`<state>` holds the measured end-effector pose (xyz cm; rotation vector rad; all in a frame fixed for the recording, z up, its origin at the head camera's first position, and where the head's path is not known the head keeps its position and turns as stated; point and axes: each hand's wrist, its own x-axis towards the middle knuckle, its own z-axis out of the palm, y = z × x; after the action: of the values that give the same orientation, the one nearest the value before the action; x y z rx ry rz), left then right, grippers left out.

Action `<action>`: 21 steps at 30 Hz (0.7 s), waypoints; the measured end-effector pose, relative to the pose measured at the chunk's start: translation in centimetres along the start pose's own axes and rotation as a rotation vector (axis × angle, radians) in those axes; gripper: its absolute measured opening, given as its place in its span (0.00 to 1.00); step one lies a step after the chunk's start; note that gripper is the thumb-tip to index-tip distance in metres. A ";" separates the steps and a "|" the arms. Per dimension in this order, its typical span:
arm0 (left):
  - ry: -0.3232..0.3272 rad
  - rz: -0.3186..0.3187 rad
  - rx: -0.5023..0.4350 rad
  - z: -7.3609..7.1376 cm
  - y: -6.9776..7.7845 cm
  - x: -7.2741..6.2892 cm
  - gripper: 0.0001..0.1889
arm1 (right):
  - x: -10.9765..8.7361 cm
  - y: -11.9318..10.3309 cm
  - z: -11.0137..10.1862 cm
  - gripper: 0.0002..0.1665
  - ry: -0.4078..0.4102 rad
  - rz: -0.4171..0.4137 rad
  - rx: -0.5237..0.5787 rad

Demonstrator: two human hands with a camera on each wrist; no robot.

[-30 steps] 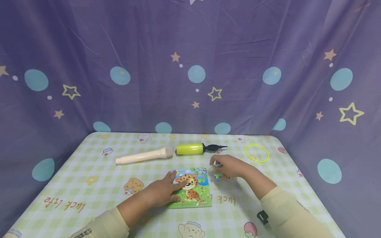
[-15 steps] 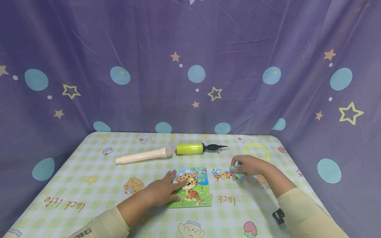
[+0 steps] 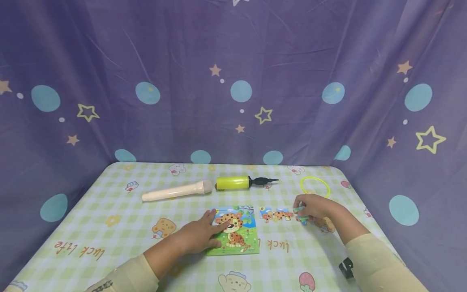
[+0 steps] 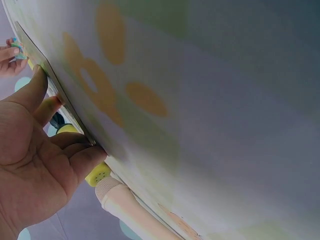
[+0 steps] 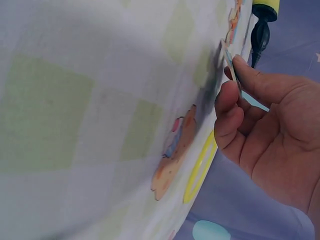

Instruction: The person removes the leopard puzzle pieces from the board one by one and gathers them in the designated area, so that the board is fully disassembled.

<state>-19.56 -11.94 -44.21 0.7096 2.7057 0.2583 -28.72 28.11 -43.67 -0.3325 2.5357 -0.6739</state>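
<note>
A leopard-picture puzzle board [image 3: 245,240] lies flat near the middle of the table. My left hand [image 3: 197,236] rests on its left side with fingers spread, and the left wrist view shows the thumb and fingertips at the board's edge. To the right of the board, my right hand [image 3: 314,206] pinches a blue-green puzzle piece [image 3: 300,216] between thumb and fingers. That puzzle piece [image 5: 229,61] appears tilted, edge-on, in the right wrist view. Left of it, loose puzzle pieces [image 3: 282,214] with leopard spots and blue sky lie in a short row on the tablecloth.
Behind the board lie a cream toy microphone [image 3: 176,192] and a yellow hand pump [image 3: 232,183] with a black nozzle. A thin yellow ring [image 3: 302,187] lies at the back right. A purple curtain [image 3: 175,121] encloses the checked table [image 3: 127,227].
My right hand has moved right from beside the board with the puzzle piece pinched, uncovering the loose pieces on the cloth. The left hand and the board have stayed put.
</note>
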 end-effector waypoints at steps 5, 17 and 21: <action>0.000 0.008 0.001 0.0 -0.1 0.1 0.35 | 0.2 0.3 0.2 0.12 0.027 -0.032 -0.022; 0.011 0.016 0.007 0.1 -0.1 0.0 0.35 | 0.1 -1.0 0.3 0.16 0.124 -0.006 -0.322; 0.007 0.020 0.003 0.1 0.0 -0.1 0.34 | 0.2 -2.4 0.6 0.17 0.190 -0.087 -0.272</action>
<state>-19.45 -11.95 -44.27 0.7389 2.7073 0.2623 -28.31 25.73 -42.96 -0.4955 2.8144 -0.4061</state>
